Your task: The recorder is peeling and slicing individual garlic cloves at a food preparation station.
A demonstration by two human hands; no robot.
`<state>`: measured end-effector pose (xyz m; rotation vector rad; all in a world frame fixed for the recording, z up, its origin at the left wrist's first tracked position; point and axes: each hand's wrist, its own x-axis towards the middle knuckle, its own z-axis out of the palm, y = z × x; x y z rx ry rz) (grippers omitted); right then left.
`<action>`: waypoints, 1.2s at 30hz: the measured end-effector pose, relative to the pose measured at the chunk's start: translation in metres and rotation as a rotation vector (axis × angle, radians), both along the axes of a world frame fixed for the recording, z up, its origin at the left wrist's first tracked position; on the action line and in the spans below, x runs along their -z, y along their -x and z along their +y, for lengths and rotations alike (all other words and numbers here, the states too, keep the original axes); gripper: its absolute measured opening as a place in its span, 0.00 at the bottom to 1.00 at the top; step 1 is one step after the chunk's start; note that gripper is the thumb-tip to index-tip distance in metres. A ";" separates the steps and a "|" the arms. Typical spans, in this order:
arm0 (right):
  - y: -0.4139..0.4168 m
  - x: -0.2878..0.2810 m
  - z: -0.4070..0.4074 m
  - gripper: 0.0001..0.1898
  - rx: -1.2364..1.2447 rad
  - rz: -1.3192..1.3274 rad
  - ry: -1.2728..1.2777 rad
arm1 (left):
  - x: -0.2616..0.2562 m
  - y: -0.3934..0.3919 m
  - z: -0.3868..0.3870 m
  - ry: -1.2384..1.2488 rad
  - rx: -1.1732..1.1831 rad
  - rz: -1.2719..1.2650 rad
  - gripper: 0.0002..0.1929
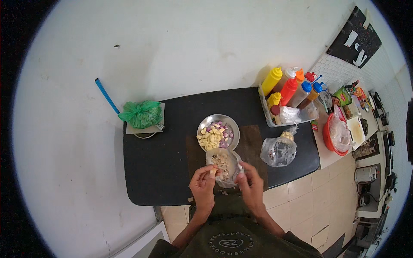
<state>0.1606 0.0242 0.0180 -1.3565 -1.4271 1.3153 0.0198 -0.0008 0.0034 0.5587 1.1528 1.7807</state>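
Observation:
Between my hands lies a clear plastic bag point(229, 163) with pale peelings in it, at the near side of a round metal plate point(236, 127). My left hand point(204, 184) pinches a small pale piece, which looks like a garlic clove point(213, 171), over the bag's left edge. My right hand point(250, 183) grips the bag's right rim. On the plate, peeled garlic cloves point(209, 138) fill the left and near part, and small purple shallots point(226, 131) lie behind and to the right of them. A dark brown mat point(251, 142) is partly under the plate and bag.
Right of the mat, another clear plastic bag point(278, 152) touches a small bag of pale pieces point(287, 134). A plastic bin point(290, 123) of squeeze bottles stands at the back right. At the left, a green plastic bag point(143, 114) sits on a small flat-topped object by the wall. The black table point(155, 167) has rounded corners.

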 end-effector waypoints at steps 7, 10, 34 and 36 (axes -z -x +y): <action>0.015 -0.018 0.006 0.29 -0.057 0.243 -0.007 | 0.004 0.001 -0.004 0.007 0.074 0.065 0.10; 0.023 -0.018 0.006 0.32 -0.021 0.309 0.007 | 0.003 0.002 -0.005 -0.007 0.106 0.130 0.10; 0.010 0.018 0.029 0.28 0.248 -0.007 -0.241 | 0.010 0.011 -0.005 0.150 0.227 -0.306 0.13; 0.006 0.028 0.032 0.28 0.187 -0.090 -0.184 | 0.011 0.015 -0.006 0.122 0.209 -0.329 0.13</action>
